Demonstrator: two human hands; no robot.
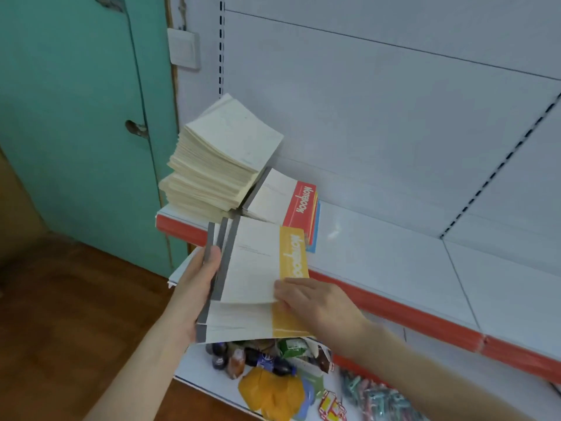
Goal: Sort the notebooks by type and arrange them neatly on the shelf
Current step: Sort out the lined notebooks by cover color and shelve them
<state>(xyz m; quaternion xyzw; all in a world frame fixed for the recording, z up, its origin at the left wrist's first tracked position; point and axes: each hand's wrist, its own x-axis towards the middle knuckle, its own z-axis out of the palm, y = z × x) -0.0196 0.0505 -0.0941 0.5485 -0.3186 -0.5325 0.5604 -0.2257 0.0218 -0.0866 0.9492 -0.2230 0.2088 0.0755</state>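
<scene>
1. Both hands are up close, so starting there. Left hand (197,284) grips a bundle of notebooks (239,323) by the grey spine side. The thumb is curled over the top and the other fingers are hidden underneath.
2. Right hand (315,302) pinches the lower right corner of the top yellow notebook (258,262), fingers curled round the edge. That one sits slid further up than the rest of the bundle, fanned off it a bit.
3. All of this is held in the air just in front of the red front edge of the shelf (394,262), not resting on it.
4. On the shelf's left end there's a tall, slightly messy stack of cream notebooks (218,165). Touching it on the right is a small pile with a red notebook (282,202) on top, yellow and blue edges peeking out below.
5. Lower shelf (194,369) under the bundle has dark bottles (230,357), a yellow bag (270,396) and some small colourful bits too blurry to name.
6. Off to the left are a teal door (76,117), a light switch (184,48) and a wooden floor (60,329).
</scene>
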